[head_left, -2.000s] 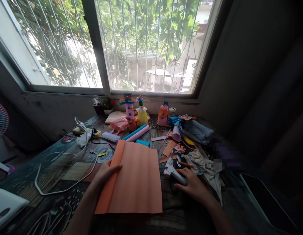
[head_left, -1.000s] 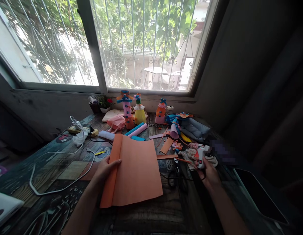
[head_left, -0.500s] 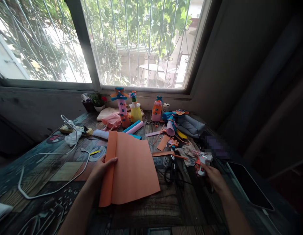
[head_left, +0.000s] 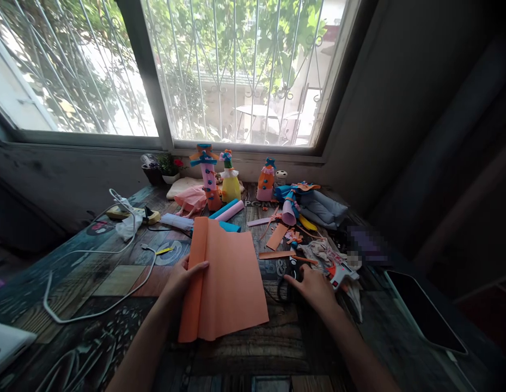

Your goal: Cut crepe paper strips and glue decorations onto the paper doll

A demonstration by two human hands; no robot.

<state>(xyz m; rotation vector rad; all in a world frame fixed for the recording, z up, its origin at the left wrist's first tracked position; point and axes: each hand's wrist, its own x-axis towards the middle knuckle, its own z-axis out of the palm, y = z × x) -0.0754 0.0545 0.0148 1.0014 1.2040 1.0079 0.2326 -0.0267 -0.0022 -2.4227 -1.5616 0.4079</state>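
Left hand (head_left: 182, 279) lies flat on the folded sheet of orange craft paper (head_left: 226, 280), thumb laid over the rolled-over left flap, fingers loosely curled and pressing, pinning the sheet to the dark patterned wooden worktop (head_left: 253, 348). The paper sits dead centre, its long fold running from six o'clock up toward twelve.

Right hand (head_left: 314, 286) is out at three o'clock of the sheet, palm down, fingers spread and closed on nothing, fingertips landing on the black-handled scissors (head_left: 288, 276) that lie just beside the paper's right edge. The white hot-glue gun with a red switch (head_left: 338, 271) rests on the crumpled cloth just beyond that hand, at its two o'clock, untouched.

By the look of it, this is the pick-up-the-cutter step: paper held, tool under the fingers but not yet gripped. The next move calls for threading thumb and fingers into the loops without dragging the thin black cord lying near them, while the left hand keeps the fold from springing open.

Up at twelve o'clock, the little decorated paper bottle figures (head_left: 230, 182) stand along the sill.
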